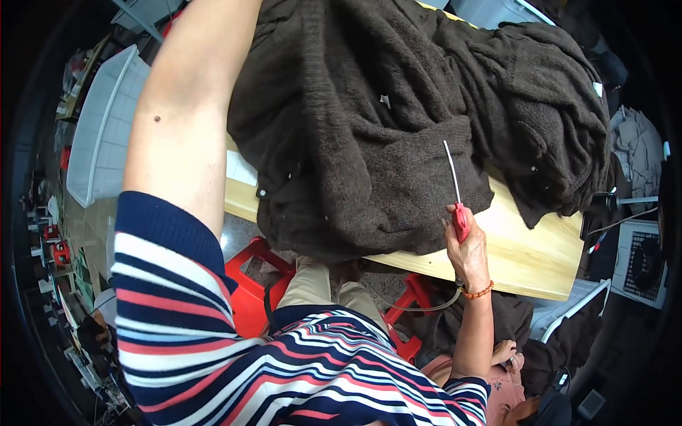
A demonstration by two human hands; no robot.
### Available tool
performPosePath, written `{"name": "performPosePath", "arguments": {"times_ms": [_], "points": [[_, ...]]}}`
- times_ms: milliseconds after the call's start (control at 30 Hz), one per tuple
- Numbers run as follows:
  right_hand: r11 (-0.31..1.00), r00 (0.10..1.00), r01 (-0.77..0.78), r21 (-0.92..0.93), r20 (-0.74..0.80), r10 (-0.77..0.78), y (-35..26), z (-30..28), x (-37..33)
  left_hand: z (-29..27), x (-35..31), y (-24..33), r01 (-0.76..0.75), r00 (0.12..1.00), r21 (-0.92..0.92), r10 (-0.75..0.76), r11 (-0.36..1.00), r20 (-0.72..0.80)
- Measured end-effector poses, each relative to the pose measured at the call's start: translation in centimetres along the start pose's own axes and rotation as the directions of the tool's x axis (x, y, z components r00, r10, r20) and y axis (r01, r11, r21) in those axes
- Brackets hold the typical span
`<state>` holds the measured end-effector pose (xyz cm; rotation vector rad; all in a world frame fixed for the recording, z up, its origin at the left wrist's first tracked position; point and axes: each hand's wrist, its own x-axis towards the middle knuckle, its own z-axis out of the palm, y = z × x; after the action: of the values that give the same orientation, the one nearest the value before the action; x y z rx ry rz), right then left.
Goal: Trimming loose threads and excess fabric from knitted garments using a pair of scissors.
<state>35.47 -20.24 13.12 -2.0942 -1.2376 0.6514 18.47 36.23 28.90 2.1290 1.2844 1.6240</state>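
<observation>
My right hand (467, 250) is wrapped round the red handle of an air blow gun (457, 177). Its thin pale nozzle points away over the cloth, and a hose trails from below my wrist. Under the nozzle lies a dark brown knitted garment (398, 170), rumpled and hanging over the near edge of the wooden table (533, 245). A few small white bits show on the knit. My left arm reaches far up across the left side, over the garment's edge; the left hand lies beyond the top of the picture.
More brown knitwear (540, 106) is heaped at the right of the table. Red stools (252, 298) stand near my legs. A white bin (99, 135) is on the left, and a fan-like unit (643, 263) at far right. Another person (501, 380) sits at the lower right.
</observation>
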Motion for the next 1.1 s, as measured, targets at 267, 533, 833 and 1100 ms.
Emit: {"name": "performPosePath", "arguments": {"times_ms": [267, 533, 833, 1100], "points": [[0.999, 0.999, -0.042, -0.015, 0.007, 0.043, 0.4, -0.4, -1.6, -10.3, -30.7, -3.2, 0.172, 0.917, -0.231, -0.071, 0.958, 0.392], [0.949, 0.96, 0.278, -0.148, 0.067, -0.271, 2.2, 8.2, -4.2, -14.2, -43.8, -1.1, 0.958, 0.185, -0.071, -0.409, 0.279, 0.894], [0.97, 0.94, 0.052, 0.236, 0.316, -0.128, 0.7, 0.4, -0.2, -17.8, -32.3, 1.6, 0.974, 0.187, -0.213, -0.263, -0.073, 0.946], [0.962, 0.887, 0.223, -0.16, -0.376, -0.268, -0.2, -10.7, 16.6, -2.3, -19.6, 1.7, 0.881, 0.395, -0.37, 0.03, -0.294, 0.918]]}}
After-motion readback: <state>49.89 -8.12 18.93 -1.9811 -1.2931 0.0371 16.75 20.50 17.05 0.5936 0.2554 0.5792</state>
